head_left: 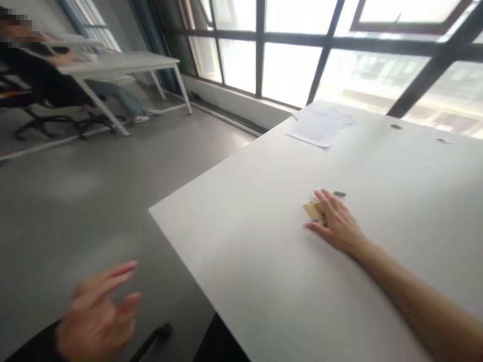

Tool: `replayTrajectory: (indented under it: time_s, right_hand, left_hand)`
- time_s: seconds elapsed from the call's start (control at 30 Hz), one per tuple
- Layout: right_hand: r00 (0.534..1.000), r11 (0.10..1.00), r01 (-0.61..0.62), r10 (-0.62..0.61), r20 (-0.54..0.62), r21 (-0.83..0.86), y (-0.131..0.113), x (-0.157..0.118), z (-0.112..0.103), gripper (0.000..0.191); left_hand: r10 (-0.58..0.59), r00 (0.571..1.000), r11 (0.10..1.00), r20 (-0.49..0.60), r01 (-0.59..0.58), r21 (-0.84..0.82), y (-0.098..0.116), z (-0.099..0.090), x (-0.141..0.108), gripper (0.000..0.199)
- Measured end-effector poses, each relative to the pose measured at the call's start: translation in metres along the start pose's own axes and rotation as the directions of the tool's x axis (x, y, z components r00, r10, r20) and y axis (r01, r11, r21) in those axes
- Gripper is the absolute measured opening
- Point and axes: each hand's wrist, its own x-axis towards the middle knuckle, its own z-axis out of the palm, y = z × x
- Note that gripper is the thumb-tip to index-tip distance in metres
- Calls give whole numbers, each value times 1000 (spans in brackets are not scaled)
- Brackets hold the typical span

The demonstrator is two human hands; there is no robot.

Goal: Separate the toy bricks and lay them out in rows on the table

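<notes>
Yellow piece (311, 209) seen on desk (264, 251), partly covered by right hand (341, 225), the nearer of the two. Thumb held apart from fingers, piece between; whether it is gripped cannot be told. Long axis hidden. Left hand (97, 315) held half open, empty, off the desk; piece well apart, forward and right, with desk edge between. Small dark object (340, 193) noted just beyond right fingertips; papers (317, 129) farther off.
</notes>
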Motion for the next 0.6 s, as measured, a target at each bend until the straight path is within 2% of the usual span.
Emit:
replayTrajectory:
  time_s: [0.07, 0.13, 0.17, 0.23, 0.3, 0.4, 0.5, 0.6]
  right_hand:
    - [997, 998, -30, 33, -68, 50, -3, 0, -4, 87]
    - [979, 991, -105, 118, -165, 82, 2, -4, -7, 90]
    - [972, 986, -143, 156, -177, 82, 7, -5, -9, 91]
    - [960, 971, -226, 236, -150, 77, 24, -5, -13, 90]
    - [960, 958, -273, 277, -40, 87, 41, -2, -16, 83]
    - [964, 961, -252, 240, 115, 109, 56, 1, -20, 77]
    - [969, 964, -233, 217, 120, 132, 55, 0, -22, 74]
    - [972, 954, -224, 204, 119, 197, 49, -2, -24, 66]
  left_hand:
    - [192, 981, 981, 8, -192, 33, 57, 27, 50, 69]
    - [375, 927, 925, 23, -375, 65, 118, 58, 101, 75]
    - [452, 891, 888, 38, -454, 78, 147, 74, 125, 80]
    - [532, 841, 836, 96, -540, 100, 197, 106, 166, 98]
    - [525, 838, 833, 152, -542, 114, 232, 134, 196, 106]
    - [487, 859, 853, 156, -506, 127, 256, 162, 227, 109]
    - [470, 870, 857, 146, -490, 162, 263, 174, 250, 106]
    - [473, 864, 841, 175, -501, 201, 266, 179, 266, 92]
